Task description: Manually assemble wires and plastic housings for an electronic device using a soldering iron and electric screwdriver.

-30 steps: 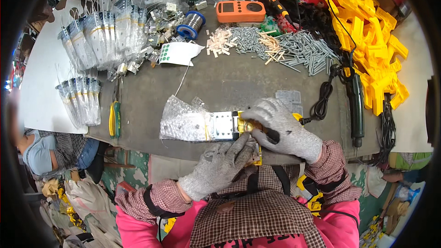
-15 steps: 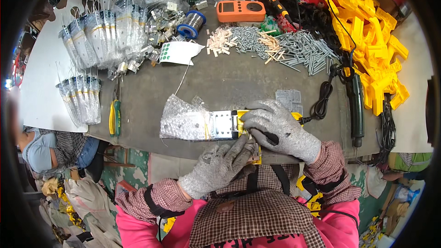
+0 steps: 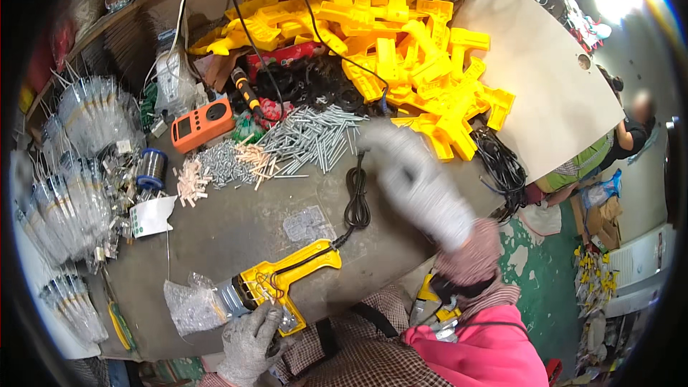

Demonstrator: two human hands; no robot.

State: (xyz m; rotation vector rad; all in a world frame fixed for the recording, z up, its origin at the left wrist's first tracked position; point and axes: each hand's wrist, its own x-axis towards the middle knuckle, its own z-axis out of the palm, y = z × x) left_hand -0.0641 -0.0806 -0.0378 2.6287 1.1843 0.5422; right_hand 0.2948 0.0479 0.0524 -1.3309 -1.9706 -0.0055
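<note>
An uncovered yellow plastic handle housing (image 3: 315, 254) lies on the bench, with thin wires and a black cord inside it. A metal plate section at its left end runs into clear bubble wrap (image 3: 190, 308). My gloved left hand (image 3: 251, 340) closes its fingertips on the housing's near lower end. Away from the housing, my gloved right hand (image 3: 416, 179) reaches out near the pile of yellow plastic parts (image 3: 430, 64). Motion smears its fingers, and whatever lies under it is hidden. A coiled black cord (image 3: 357, 204) lies left of this hand.
Metal screws (image 3: 315, 140) and small pale pieces (image 3: 192, 180) are heaped at the back. Behind them are an orange meter (image 3: 202, 125) and a screwdriver (image 3: 246, 89). A solder spool (image 3: 151, 168), bubble-wrapped parts (image 3: 61, 208) and green-yellow pliers (image 3: 120, 326) are at left.
The view has swung to the right. My right hand has left the housing and reached out to the far right, uncovering the wires inside. My left hand stays at the housing.
</note>
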